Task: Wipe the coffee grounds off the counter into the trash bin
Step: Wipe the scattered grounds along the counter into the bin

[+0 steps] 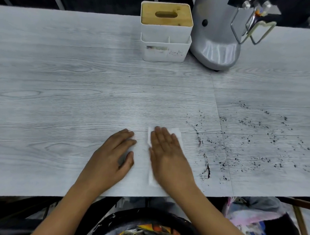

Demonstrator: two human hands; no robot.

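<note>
A folded white tissue [178, 134] lies flat on the grey wood-grain counter [62, 95] near the front edge. My right hand [167, 153] presses it down with straight fingers and covers most of it. To its left my left hand [113, 156] rests on the bare counter, fingers loosely bent, holding nothing. Dark coffee grounds [256, 139] are scattered over the counter to the right of the tissue, with a denser streak [208, 170] close to my right wrist. A bin lined with a plastic bag [253, 210] sits below the counter's front edge at the right.
A white tissue box with a wooden lid [166, 30] stands at the back centre. Right of it is a silver coffee grinder [216, 36] with metal wire parts [252, 31]. The counter's front edge [147, 197] runs just in front of my wrists.
</note>
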